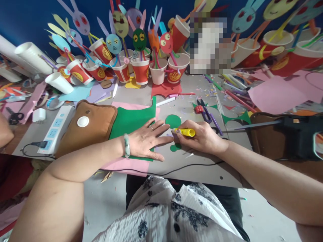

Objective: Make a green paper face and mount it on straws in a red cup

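My left hand (pixel 143 139) lies flat with its fingers spread, over the right edge of a green sheet (pixel 133 119). Its fingertips reach towards a small pale piece with purple marks, partly hidden between my hands. A yellow marker (pixel 187 132) is gripped in my right hand (pixel 202 137), its tip pointing left by my left fingertips. Just above the tip lies a large green disc (pixel 173 121). Small green discs (pixel 173 148) sit below, one of them partly under my right hand. Beneath the green sheet is a pink sheet (pixel 126 166).
Cups with paper bunny faces (pixel 140 67) line the back. Left are a brown pouch (pixel 87 134) and a power strip (pixel 57 127). Scissors (pixel 205 111), pens and scraps lie right, near a black device (pixel 297 134). A black cable (pixel 181 167) crosses the front.
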The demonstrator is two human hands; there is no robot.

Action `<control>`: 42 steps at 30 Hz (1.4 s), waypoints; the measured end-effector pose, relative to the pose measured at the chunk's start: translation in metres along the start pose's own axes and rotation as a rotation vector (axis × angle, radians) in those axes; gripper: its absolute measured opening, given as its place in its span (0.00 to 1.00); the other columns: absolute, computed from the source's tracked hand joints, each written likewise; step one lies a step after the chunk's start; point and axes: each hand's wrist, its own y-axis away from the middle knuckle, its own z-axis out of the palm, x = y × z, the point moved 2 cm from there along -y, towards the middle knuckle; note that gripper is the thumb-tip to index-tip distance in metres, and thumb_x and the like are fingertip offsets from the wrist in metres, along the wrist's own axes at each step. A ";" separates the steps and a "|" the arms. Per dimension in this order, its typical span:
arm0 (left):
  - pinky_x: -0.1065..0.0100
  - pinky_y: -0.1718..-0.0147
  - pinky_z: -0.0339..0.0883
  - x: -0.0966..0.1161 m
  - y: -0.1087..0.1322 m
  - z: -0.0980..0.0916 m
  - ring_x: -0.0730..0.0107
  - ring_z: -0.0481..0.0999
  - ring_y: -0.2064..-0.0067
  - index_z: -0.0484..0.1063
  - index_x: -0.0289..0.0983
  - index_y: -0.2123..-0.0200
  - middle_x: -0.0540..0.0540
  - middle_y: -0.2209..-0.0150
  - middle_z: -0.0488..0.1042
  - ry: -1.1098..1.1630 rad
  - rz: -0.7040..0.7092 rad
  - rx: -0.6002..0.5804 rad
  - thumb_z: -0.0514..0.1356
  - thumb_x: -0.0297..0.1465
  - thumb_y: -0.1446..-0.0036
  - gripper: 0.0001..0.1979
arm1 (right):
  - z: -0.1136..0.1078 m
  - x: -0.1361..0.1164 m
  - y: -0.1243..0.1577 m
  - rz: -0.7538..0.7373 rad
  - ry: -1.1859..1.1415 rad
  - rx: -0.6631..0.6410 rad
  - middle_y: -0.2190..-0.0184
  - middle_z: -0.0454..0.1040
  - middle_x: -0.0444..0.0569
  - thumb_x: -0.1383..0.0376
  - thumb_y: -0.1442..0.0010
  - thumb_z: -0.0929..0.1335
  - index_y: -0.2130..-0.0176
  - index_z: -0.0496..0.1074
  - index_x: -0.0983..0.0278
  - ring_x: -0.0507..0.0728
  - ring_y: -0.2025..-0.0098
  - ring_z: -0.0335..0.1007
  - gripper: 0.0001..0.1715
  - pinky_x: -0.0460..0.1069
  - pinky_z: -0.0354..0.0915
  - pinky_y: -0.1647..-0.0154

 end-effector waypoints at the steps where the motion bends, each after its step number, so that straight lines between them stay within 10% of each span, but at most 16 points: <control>1: 0.41 0.35 0.46 0.000 0.000 0.000 0.43 0.55 0.34 0.63 0.43 0.37 0.35 0.35 0.60 -0.001 -0.003 -0.005 0.55 0.58 0.42 0.37 | -0.001 0.001 0.000 0.022 -0.005 0.041 0.79 0.73 0.44 0.56 0.40 0.66 0.66 0.67 0.60 0.52 0.80 0.67 0.10 0.46 0.61 0.77; 42: 0.40 0.35 0.45 0.000 0.001 0.001 0.42 0.55 0.34 0.63 0.42 0.36 0.34 0.34 0.58 0.022 -0.007 -0.011 0.58 0.56 0.43 0.37 | -0.004 0.001 -0.002 0.005 -0.068 0.060 0.80 0.72 0.43 0.57 0.42 0.67 0.67 0.67 0.61 0.50 0.80 0.64 0.10 0.45 0.61 0.78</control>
